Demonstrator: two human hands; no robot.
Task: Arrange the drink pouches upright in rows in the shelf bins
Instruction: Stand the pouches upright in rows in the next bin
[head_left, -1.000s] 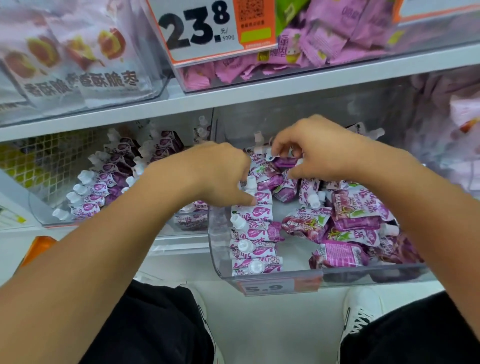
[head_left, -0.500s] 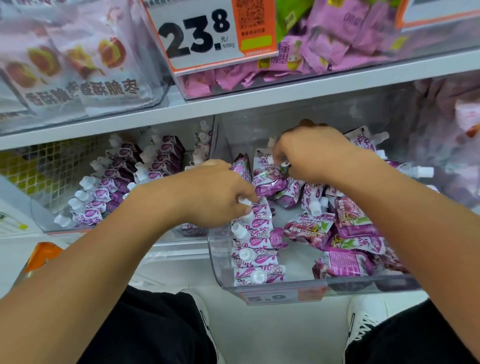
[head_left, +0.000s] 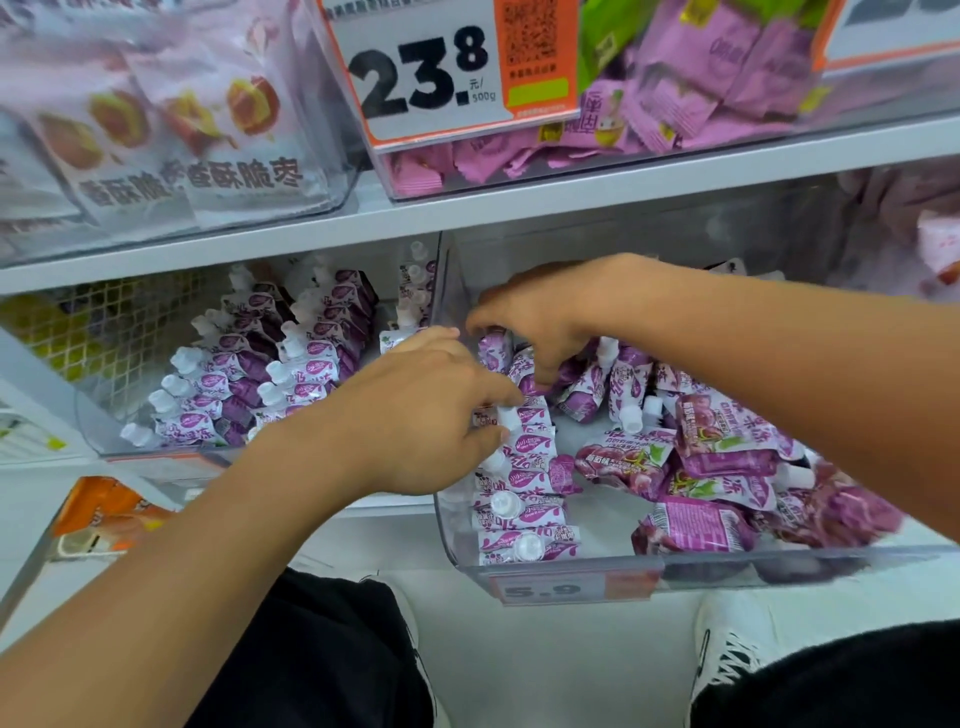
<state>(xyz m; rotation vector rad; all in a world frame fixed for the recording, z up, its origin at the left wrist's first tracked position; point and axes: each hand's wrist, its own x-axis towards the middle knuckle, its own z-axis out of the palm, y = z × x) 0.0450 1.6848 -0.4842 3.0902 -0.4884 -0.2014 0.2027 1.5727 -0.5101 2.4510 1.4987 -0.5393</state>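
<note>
Both hands reach into the clear shelf bin (head_left: 457, 540) on the right of the lower shelf. The left hand (head_left: 421, 415) lies over the far part of a row of drink pouches (head_left: 524, 514) that stands upright along the bin's left wall, white caps up; its fingers (head_left: 496, 397) are curled onto the caps and tops of the pouches there, pinching at one capped pouch, though how firmly it is held cannot be told. The right hand (head_left: 545, 317) is farther back, its fingers bent down around the top of a single purple pouch (head_left: 496, 351) at the far end of that row, gripping it. To the right of the row, a loose heap of pouches (head_left: 727, 467) lies tumbled flat and tilted across the middle and right of the bin, with bare floor showing between row and heap. An orange and white price label (head_left: 571, 587) reading 5.9 sits on the bin's near lip. The neighbouring bin (head_left: 88, 426) on the left holds pouches already standing in rows (head_left: 260, 374). On the upper shelf (head_left: 519, 208), a big price card (head_left: 447, 73) reads 23.8 in front of pink snack packets (head_left: 701, 83), and pale bags with fruit pictures (head_left: 171, 135) stand to the left
</note>
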